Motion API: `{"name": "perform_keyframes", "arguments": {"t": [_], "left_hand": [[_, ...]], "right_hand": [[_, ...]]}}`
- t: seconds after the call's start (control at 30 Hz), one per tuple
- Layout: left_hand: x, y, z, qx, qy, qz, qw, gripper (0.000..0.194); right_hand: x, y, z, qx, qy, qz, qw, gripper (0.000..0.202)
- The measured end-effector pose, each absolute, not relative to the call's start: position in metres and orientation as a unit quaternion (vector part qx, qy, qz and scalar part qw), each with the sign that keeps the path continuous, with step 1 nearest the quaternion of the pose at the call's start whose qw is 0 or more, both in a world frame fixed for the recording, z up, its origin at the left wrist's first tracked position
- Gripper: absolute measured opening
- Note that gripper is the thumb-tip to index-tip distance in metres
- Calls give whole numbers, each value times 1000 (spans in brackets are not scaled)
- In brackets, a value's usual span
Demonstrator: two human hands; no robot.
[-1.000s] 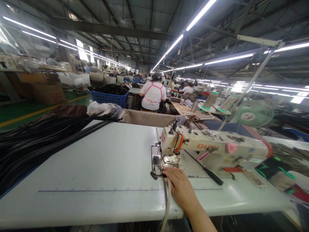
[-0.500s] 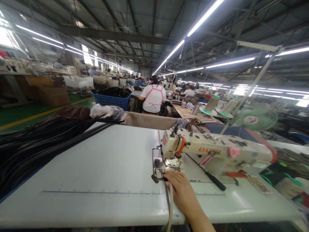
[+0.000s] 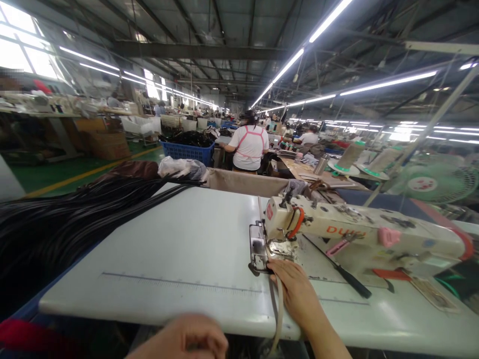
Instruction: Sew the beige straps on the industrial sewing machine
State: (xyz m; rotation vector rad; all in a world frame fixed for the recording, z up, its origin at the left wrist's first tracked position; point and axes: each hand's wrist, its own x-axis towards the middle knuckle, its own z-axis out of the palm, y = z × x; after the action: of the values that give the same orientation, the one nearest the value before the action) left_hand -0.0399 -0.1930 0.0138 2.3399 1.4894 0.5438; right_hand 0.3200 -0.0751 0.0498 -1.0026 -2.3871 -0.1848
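Note:
My right hand (image 3: pixel 295 289) rests on the table just in front of the sewing machine (image 3: pixel 333 224). Its fingers are closed on a narrow beige strip (image 3: pixel 279 319), with the fingertips beside the metal plate (image 3: pixel 258 249) near the presser foot. From the hand the strip curves down over the table's front edge. Low in the view, my left hand (image 3: pixel 187 336) is in front of the edge, blurred, its fingers curled in; what they hold, if anything, is hidden.
Long black strips (image 3: pixel 82 219) hang in a heap along the table's left side. A black-handled tool (image 3: pixel 354 281) lies under the machine arm. A printed ruler (image 3: pixel 179 284) runs along the white table (image 3: pixel 149 239). Ahead sit a person (image 3: pixel 249 144) and a blue basket (image 3: pixel 189 152). A fan (image 3: pixel 441 182) stands right.
My left hand has come into view at the bottom. The whole view has shifted, so the machine and table appear farther right. My right hand stays on the strip at the machine.

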Motion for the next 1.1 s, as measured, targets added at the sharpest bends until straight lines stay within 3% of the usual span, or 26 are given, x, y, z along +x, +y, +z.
{"name": "perform_keyframes", "arguments": {"t": [0.1,0.17,0.27,0.37,0.63,1.1], "left_hand": [[-78,-174,37,746,588,285,130,45],[-104,-160,47,698,636,325,48,42],[-131,-148,47,671,675,301,-57,42],[-139,-149,43,631,700,322,-94,34],[-130,-158,50,589,731,323,-118,23],[-132,-159,46,589,733,313,-137,22]], "right_hand": [[320,-75,50,-372,-886,-61,269,30],[319,-76,52,-374,-887,-50,267,30],[317,-77,52,-379,-886,-39,264,32],[315,-76,52,-379,-885,-33,268,32],[314,-79,55,-385,-884,-27,264,33],[312,-84,58,-397,-878,-7,268,33]]}}
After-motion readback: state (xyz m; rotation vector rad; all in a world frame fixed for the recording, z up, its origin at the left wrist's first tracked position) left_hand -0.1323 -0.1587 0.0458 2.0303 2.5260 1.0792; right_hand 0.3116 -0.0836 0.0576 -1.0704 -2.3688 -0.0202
